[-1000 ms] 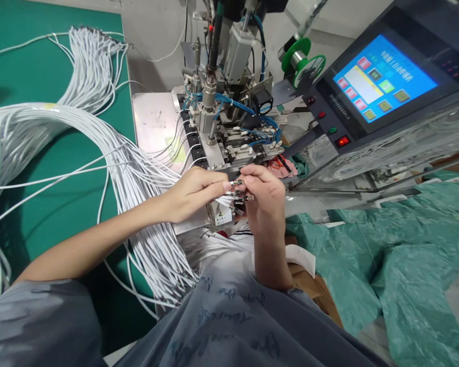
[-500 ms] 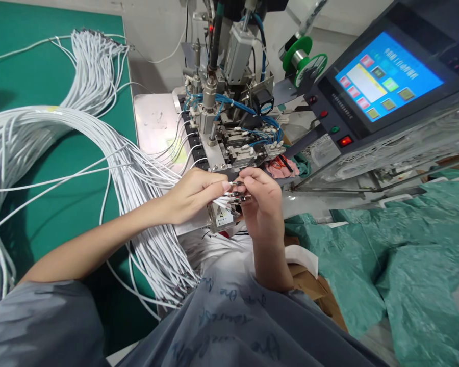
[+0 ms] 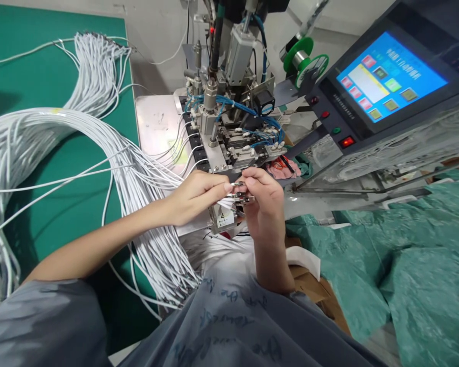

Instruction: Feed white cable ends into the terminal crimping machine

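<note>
Step in hand looks like fine handling of connector ends (image 3: 238, 195): left hand (image 3: 199, 196), fingers pinching white cables (image 3: 225, 203); right hand (image 3: 266, 196), fingers closed about those ends, beyond the table (image 3: 42, 35)'s right edge; next move probably calls for steady pinching.

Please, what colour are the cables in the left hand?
The cables are white, best seen in head view.

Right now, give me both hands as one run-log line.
left hand: holding white cables | right hand: at metal connectors | control screen: lit
</note>
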